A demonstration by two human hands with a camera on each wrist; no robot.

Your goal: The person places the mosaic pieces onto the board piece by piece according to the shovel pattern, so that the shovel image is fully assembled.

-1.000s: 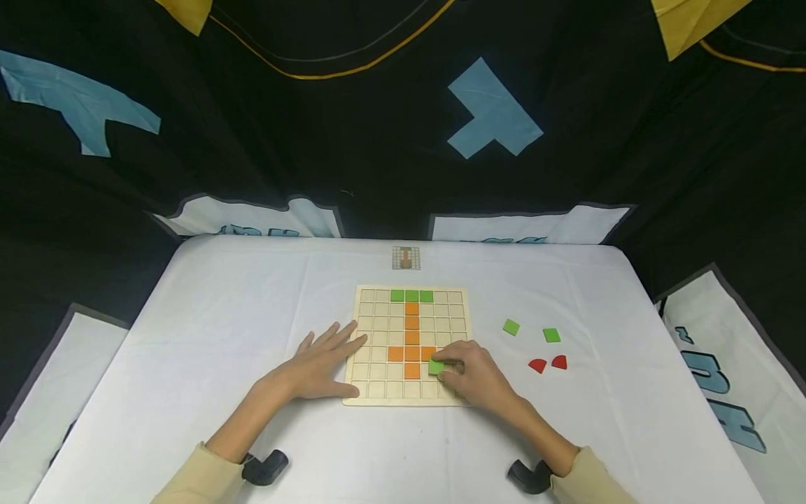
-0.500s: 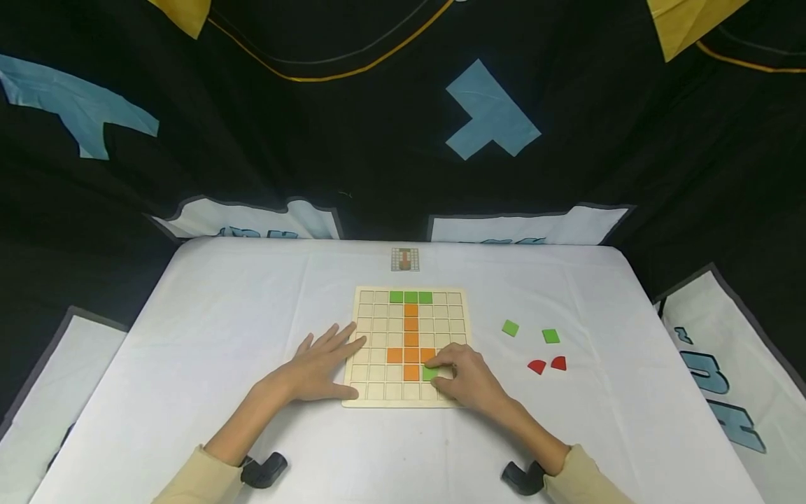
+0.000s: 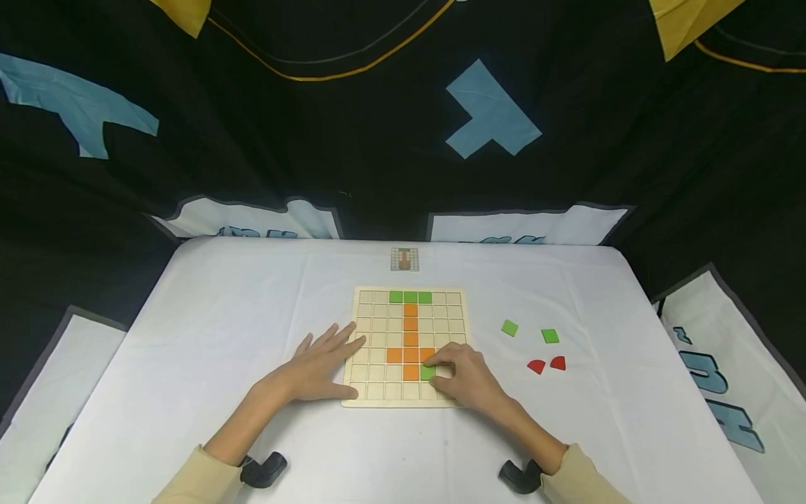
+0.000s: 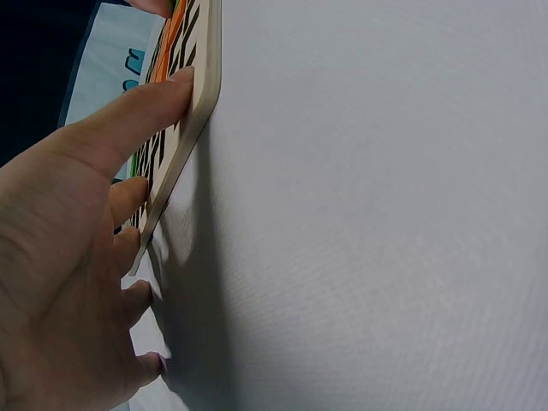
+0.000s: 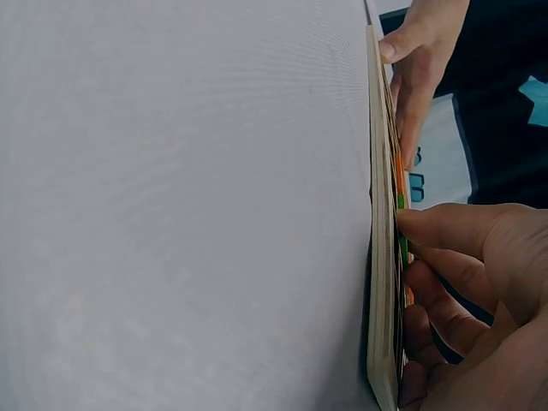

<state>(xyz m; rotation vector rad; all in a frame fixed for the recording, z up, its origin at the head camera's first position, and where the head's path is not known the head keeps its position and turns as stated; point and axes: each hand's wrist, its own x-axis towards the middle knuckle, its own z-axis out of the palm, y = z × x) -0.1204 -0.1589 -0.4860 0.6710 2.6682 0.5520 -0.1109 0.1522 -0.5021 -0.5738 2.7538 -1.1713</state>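
Clearest from wrists: thick-edged board (image 5: pixel 383 265)

Grid board (image 3: pixel 411 392) lay on table (image 3: pixel 252 294); card (image 3: pixel 405 259) behind, near far edge; loose pieces (image 3: pixel 550 336) between board and right edge.

1. The board (image 3: pixel 378 394) is pale and flat, with lots of little boxes. It lies between the left hand (image 3: pixel 317 369), which touches one side, and the right hand (image 3: pixel 469 378), which covers part of the other.
2. The green square (image 3: pixel 427 372) lies flat in one box, pinched by the right hand's thumb and finger.
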